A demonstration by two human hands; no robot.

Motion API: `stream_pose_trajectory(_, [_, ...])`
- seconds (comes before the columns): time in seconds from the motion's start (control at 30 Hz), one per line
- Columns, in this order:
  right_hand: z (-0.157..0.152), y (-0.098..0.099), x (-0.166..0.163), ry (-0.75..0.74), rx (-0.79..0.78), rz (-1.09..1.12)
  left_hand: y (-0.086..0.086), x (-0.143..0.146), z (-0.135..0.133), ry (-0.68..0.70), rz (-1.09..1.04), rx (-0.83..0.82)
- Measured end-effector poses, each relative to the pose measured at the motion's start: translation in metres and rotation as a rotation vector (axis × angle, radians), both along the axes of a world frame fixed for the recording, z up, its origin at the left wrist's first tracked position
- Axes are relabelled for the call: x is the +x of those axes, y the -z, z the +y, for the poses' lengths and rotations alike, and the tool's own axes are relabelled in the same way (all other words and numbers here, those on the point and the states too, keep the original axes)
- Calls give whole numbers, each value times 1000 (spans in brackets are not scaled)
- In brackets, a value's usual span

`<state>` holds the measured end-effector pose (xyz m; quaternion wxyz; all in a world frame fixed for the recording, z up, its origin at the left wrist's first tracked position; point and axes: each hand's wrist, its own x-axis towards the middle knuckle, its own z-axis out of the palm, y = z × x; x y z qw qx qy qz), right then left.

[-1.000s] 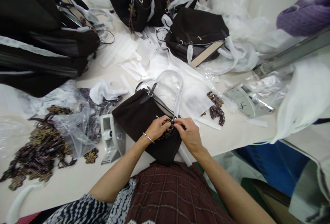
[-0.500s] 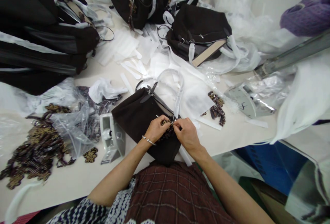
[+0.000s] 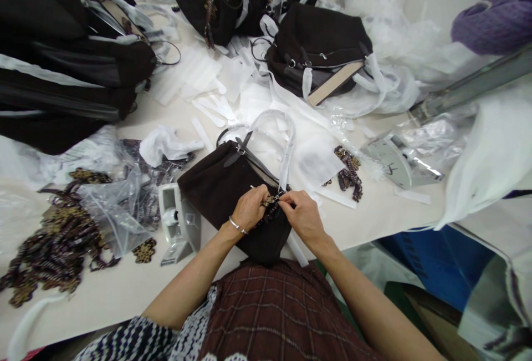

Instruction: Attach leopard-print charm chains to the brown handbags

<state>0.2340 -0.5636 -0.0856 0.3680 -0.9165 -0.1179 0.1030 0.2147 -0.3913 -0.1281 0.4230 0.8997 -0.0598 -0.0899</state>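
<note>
A dark brown handbag (image 3: pixel 220 186) lies on the white table (image 3: pixel 103 289) right in front of me, its handle wrapped in white paper. My left hand (image 3: pixel 249 208) and my right hand (image 3: pixel 303 217) meet at the bag's near right corner. Both pinch a leopard-patterned charm (image 3: pixel 271 206) against a small metal ring on the bag. A thin bracelet circles my left wrist.
A grey tape dispenser (image 3: pixel 177 222) stands left of the bag. Loose leopard charms (image 3: pixel 54 239) and clear plastic bags (image 3: pixel 112 206) lie at the left. More dark handbags (image 3: pixel 318 50) and white wrapping paper (image 3: pixel 386 34) fill the far side. Another charm (image 3: pixel 349 167) lies right of the bag.
My hands stay pinched on the charm at the bag's corner, with small finger movements only. The view has shifted slightly.
</note>
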Motion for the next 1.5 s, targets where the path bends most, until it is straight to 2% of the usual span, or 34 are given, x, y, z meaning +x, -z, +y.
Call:
stream_pose_trajectory(0.27, [1,-2,-5,-42,7,-15,1,-1,0,-13,-32,-39])
stream_pose_trajectory(0.73, [7,6,-6,-79,-152,-110,6,-3,0,-1,-82,-33])
stream_pose_trajectory(0.93, [8,12,-3,-115,-187,-103,4,-4,1,42,-144,26])
stream_pose_trajectory(1.07, [6,16,-1,-163,-172,-85,-3,-5,-1,138,-167,57])
stream_pose_trajectory(1.17, [5,18,1,-203,-178,-71,-11,-6,-2,169,-110,5])
stream_pose_trajectory(1.27, [4,19,1,-186,-174,-66,-16,-4,-1,110,16,-88])
stream_pose_trajectory(1.4, [3,21,0,-178,-163,-73,-13,6,0,-48,214,-151])
stream_pose_trajectory(1.5, [2,24,-1,-170,-176,-66,-9,13,-3,-36,295,-145])
